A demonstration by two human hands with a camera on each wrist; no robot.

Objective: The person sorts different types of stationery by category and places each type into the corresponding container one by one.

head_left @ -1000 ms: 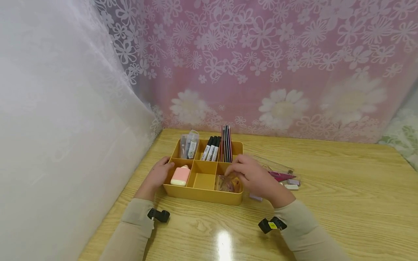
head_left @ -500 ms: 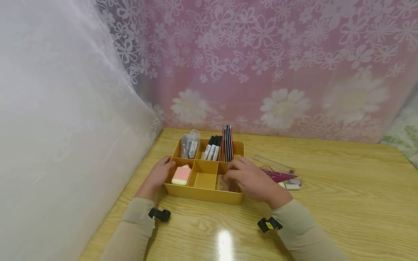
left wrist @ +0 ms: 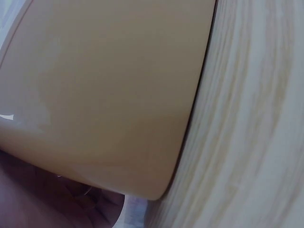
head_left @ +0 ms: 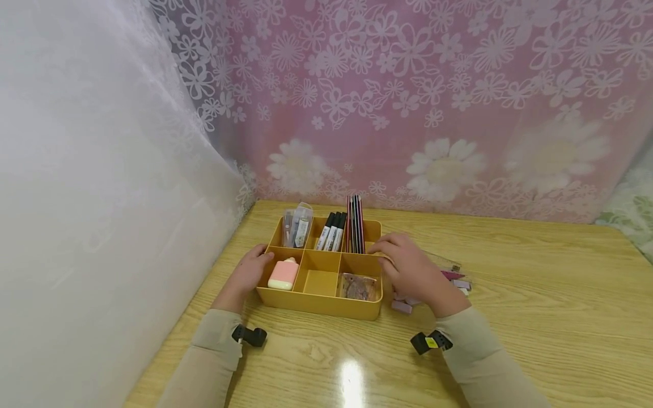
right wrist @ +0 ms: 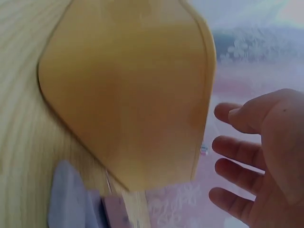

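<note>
A yellow desk organizer (head_left: 318, 306) with compartments sits on the table. At its left side my left hand (head_left: 246, 275) holds the rim; in the left wrist view its fingers (left wrist: 107, 206) lie along the organizer's edge. My right hand (head_left: 410, 272) hovers at the right side with fingers spread and holding nothing, apart from the organizer wall (right wrist: 128, 95) in the right wrist view. A small clear plastic item with purplish contents (head_left: 359, 288) lies in the front right compartment. A pink and cream bottle (head_left: 283, 275) lies front left; the front middle compartment (head_left: 320, 281) shows its bare floor.
Back compartments hold clear plastic cases (head_left: 301, 226), black-capped markers (head_left: 334, 232) and upright pencils (head_left: 355, 226). Right of the organizer lie a clear ruler (head_left: 444, 262), a magenta item (head_left: 453, 275) and lilac blocks (head_left: 402, 306), partly behind my right hand. A floral curtain (head_left: 408, 113) hangs behind.
My right hand has let go of the clear plastic item in the front right compartment and drawn out to the right, over the organizer's side. The left hand stays in place.
</note>
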